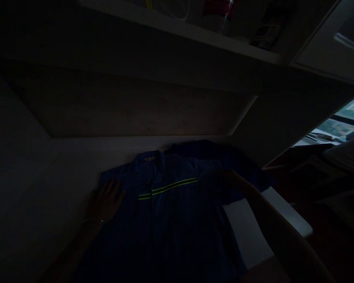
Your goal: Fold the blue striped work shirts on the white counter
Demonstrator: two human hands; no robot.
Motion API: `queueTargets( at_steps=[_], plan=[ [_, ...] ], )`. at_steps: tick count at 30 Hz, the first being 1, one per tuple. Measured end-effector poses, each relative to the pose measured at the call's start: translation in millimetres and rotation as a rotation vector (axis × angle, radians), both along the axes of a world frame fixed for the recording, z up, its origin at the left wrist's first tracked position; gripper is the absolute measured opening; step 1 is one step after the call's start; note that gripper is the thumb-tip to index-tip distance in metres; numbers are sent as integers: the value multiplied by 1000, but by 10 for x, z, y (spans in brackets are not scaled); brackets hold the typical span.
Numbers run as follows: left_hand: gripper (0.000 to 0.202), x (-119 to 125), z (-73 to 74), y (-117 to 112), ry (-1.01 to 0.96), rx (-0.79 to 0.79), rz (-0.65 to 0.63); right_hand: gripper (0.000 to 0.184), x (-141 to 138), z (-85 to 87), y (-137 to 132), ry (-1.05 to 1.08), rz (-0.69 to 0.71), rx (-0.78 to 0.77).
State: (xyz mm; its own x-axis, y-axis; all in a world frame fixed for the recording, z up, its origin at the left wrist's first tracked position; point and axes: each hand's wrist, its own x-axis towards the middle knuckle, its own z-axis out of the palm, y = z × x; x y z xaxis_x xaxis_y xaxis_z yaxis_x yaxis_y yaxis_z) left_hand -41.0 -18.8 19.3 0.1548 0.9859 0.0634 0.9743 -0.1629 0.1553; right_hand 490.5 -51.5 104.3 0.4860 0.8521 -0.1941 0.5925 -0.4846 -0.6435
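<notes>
A dark blue shirt (177, 220) with yellow-green stripes across the chest lies spread front side up, its collar toward the wall. My left hand (104, 200), with a bracelet at the wrist, rests flat on the shirt's left shoulder side, fingers spread. On the other side, my right hand (227, 179) is at the shirt's right sleeve; it is very dark there and its fingers cannot be made out. Behind that sleeve lies another dark blue cloth (247, 161), partly covered by the shirt.
The shirt lies on a white tabletop (250, 228), whose rounded corner shows at right. Above hangs a shelf (179, 25) holding a red-marked item (218, 8) and other things. Bright window (339, 118) light enters at far right. The scene is very dim.
</notes>
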Motion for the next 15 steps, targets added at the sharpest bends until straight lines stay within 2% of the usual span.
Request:
queueTargets(
  at_steps=[5, 9, 12, 15],
  plan=[
    [49, 3, -10, -11, 28, 29, -5, 30, -71, 62, 43, -96, -16, -42],
    [58, 18, -30, -12, 91, 44, 20, 37, -182, 236, 150, -197, 3, -32],
    [59, 18, -47, -12, 116, 37, 17, 39, -484, 423, 192, -425, 167, 30],
    [58, 6, -64, -19, 134, 50, 19, 40, -991, 571, 131, -718, 420, 88]
  ],
)
